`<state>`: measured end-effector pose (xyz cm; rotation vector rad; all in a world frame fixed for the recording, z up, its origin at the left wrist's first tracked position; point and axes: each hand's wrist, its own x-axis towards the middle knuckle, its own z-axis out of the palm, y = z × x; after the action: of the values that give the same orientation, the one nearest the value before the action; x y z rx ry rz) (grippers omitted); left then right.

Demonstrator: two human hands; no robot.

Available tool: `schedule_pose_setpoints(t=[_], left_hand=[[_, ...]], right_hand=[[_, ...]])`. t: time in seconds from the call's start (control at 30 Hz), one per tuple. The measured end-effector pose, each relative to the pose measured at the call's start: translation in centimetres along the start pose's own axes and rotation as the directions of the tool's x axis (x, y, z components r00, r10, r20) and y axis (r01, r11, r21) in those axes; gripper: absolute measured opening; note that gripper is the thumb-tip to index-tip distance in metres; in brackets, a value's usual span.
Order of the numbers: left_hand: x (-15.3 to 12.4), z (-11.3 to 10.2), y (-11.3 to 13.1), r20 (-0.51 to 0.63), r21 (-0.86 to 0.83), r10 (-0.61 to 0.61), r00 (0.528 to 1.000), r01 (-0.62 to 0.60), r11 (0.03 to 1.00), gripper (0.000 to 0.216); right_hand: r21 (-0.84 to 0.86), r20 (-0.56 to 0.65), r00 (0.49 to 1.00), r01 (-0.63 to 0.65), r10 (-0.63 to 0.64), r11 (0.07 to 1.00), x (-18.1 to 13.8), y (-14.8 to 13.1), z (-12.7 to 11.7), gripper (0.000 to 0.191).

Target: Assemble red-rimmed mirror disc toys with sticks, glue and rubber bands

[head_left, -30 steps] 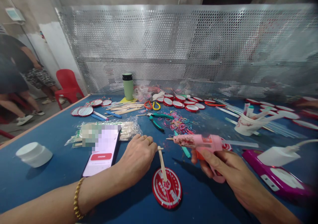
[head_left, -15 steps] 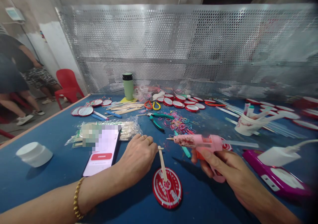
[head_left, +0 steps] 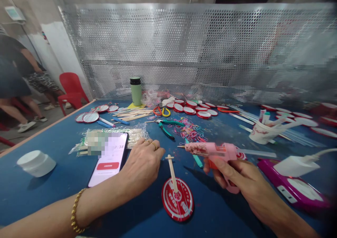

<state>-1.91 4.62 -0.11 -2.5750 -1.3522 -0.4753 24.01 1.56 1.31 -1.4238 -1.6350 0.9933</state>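
In my right hand (head_left: 231, 173) is a pink glue gun (head_left: 210, 150), its nozzle pointing left and a clear glue stick jutting from its back. My left hand (head_left: 146, 159), with curled fingers and hidden fingertips, hovers left of a wooden stick (head_left: 172, 174); whether it holds anything small is out of sight. That stick stands tilted from the middle of a red round disc (head_left: 181, 210) with white print, and a short crosspiece sits at its top. Beside my left wrist lies a phone (head_left: 109, 167) with a lit screen.
Behind are green-handled pliers (head_left: 165, 130), rubber bands (head_left: 193, 129), packed sticks (head_left: 138, 134) and red-rimmed discs (head_left: 189, 110). To the right stand a paper cup (head_left: 259, 134) of pens and a purple power strip (head_left: 286, 192). A white jar (head_left: 36, 164) stands left; a perforated metal screen (head_left: 168, 55) borders the back.
My left hand has drawn slightly left, away from the top of the stick, which stays standing on the disc. The glue gun has barely shifted to the right.
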Motion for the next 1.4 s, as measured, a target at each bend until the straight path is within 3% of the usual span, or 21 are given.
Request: schedule_pose_setpoints(t=[0.47, 1.4], left_hand=[[0.04, 0.68, 0.37, 0.010, -0.033, 0.093, 0.996, -0.093, 0.995, 0.027], [-0.15, 0.65, 0.35, 0.001, -0.047, 0.106, 0.994, -0.106, 0.993, 0.026]], right_hand=[[-0.002, 0.014, 1.000, -0.014, 0.014, 1.000, 0.11, -0.35, 0.13, 0.054], [-0.019, 0.013, 1.000, -0.012, 0.013, 1.000, 0.17, 0.28, -0.03, 0.052]])
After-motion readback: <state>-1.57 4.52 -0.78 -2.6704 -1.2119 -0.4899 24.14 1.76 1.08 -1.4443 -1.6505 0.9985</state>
